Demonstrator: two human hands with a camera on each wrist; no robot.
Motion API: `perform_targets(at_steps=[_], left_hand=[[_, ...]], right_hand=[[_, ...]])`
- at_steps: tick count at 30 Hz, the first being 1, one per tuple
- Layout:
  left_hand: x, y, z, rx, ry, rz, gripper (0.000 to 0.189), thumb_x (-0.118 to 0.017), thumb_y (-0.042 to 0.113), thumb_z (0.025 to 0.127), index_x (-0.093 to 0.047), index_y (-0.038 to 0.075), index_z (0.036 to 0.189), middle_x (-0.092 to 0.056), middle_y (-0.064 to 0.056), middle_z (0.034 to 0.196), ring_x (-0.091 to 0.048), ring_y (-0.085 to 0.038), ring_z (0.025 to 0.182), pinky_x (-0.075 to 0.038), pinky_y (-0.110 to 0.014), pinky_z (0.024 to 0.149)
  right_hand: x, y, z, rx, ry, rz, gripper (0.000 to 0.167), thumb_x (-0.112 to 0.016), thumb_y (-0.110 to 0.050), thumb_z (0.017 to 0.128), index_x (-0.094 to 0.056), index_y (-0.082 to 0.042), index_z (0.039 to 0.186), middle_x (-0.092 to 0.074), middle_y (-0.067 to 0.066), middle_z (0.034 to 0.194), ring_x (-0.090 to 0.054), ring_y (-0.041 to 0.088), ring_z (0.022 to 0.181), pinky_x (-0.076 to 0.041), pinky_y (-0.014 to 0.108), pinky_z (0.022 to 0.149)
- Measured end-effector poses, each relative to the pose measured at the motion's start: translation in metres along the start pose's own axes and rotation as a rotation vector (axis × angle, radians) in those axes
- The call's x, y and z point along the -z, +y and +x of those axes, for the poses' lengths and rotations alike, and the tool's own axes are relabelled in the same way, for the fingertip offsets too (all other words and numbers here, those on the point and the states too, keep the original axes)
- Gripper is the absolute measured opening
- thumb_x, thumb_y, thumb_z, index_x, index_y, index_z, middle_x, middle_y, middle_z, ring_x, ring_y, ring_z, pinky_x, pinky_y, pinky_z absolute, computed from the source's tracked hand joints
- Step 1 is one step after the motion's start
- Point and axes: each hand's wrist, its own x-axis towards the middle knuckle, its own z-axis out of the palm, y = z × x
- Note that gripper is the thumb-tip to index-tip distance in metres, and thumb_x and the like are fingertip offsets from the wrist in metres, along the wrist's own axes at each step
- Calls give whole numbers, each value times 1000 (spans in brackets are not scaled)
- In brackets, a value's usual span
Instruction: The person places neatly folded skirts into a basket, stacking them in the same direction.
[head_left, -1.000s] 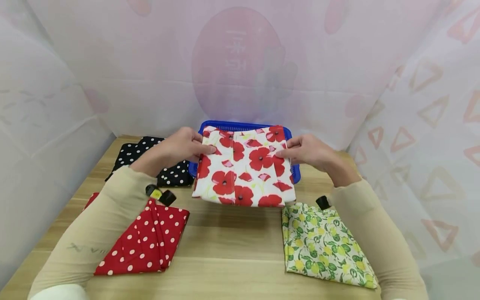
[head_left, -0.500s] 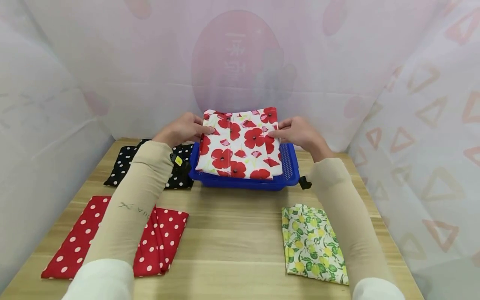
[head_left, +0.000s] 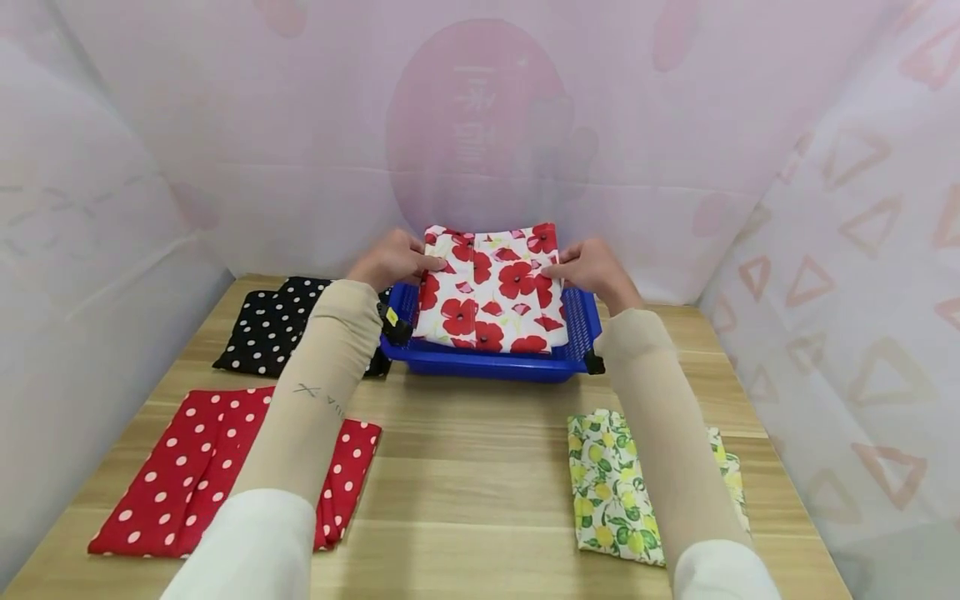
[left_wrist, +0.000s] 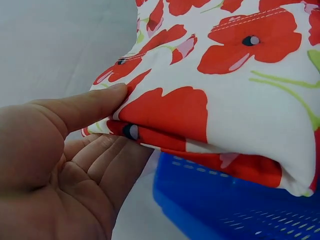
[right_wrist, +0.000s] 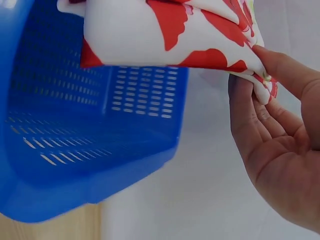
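Note:
A folded white cloth with red poppies (head_left: 491, 292) is held level over the blue plastic basket (head_left: 487, 367). My left hand (head_left: 393, 260) pinches its left edge, thumb on top and fingers underneath, as the left wrist view shows. On the opposite edge my right hand (head_left: 596, 268) pinches the cloth the same way. In the right wrist view the folded layers (right_wrist: 170, 35) overlap the mouth of the basket (right_wrist: 140, 135), whose slotted wall and floor show below them.
Behind my left forearm lies a black polka-dot cloth (head_left: 262, 329). A red polka-dot cloth (head_left: 161, 492) is at the front left, partly under my arm's line of view. At the front right is a lemon-print cloth (head_left: 611, 492). A white printed curtain (head_left: 480, 200) rises behind the basket.
Both hands have carried the poppy cloth forward from in front of the basket to over it, then slightly right and a little lower. The other cloths stay put.

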Motion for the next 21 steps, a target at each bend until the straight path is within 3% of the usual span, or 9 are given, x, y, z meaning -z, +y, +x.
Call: perform_targets(at_steps=[5, 9, 13, 17, 21], left_hand=[[-16, -12, 17, 6, 12, 5, 23, -78, 21, 97, -71, 2, 87, -75, -7, 91, -72, -21, 89, -62, -46, 100], [-27, -22, 26, 39, 19, 33, 40, -78, 23, 97, -54, 10, 68, -63, -1, 69, -69, -19, 77, -61, -48, 102], [-34, -30, 29, 98, 16, 79, 42, -76, 26, 99, -53, 11, 67, -59, 1, 63, -68, -19, 75, -60, -47, 103], [-38, -37, 32, 140, 23, 153, 37, -76, 28, 99, -62, 9, 71, -66, 0, 67, -68, -18, 73, -61, -39, 92], [-42, -42, 33, 170, 38, 180, 25, -77, 26, 99, -72, 4, 88, -71, -3, 78, -66, -18, 73, -58, -32, 79]], right_hand=[[-12, 15, 9, -25, 23, -23, 31, -78, -29, 97, -76, -1, 112, -72, 20, 114, -62, 32, 104, -61, 42, 95], [-23, 23, 13, -52, 37, -64, 29, -78, -28, 97, -75, -2, 108, -69, 17, 109, -59, 28, 101, -59, 36, 84], [-36, 26, 13, -74, 47, -83, 25, -79, -29, 97, -76, -4, 98, -69, 14, 101, -61, 27, 95, -59, 32, 77], [-49, 27, 11, -92, 60, -92, 24, -78, -26, 97, -76, -3, 95, -73, 16, 109, -66, 28, 98, -64, 39, 88], [-61, 27, 9, -109, 72, -97, 25, -77, -23, 98, -76, 1, 92, -76, 17, 110, -70, 30, 95, -65, 44, 93]])
